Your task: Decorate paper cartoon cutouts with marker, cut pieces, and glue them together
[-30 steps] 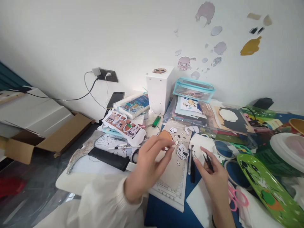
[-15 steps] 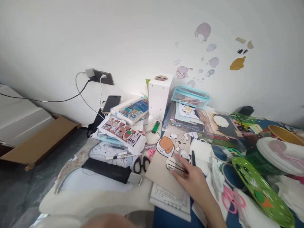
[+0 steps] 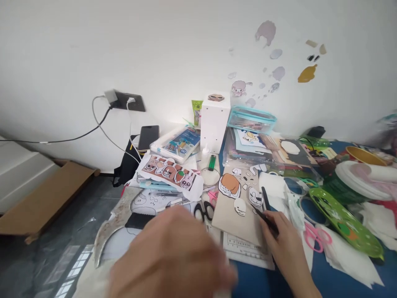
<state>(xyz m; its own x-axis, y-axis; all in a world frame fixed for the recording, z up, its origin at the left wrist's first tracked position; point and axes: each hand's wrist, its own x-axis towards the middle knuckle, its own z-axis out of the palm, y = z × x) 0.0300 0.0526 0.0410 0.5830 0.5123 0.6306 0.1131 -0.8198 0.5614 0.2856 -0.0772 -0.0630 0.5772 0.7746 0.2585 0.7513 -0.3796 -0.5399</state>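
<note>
Since half a second ago, the person's left hand has come up from the bottom edge into view before the near left corner of the flat beige rectangular board; it is blurred, so whether its fingers are curled closed cannot be told. The right hand, at the board's right edge, has drawn back, its fingers gripping slim black tweezers whose tips stand just apart from a white rounded paper cut-out. That cut-out now lies alone on the board, below an orange-brown, white-edged cut-out.

Well beyond the board, a bright green packet shows large lettering, partly hidden and unclear. Nearer, beyond the board to its left, a blue-and-white flat plastic case carries print too small to read. Left of the board, a white marker pen bears dark, illegible lettering. Under the board's near edge, a white sheet shows rows of tiny printed marks, also unreadable.
</note>
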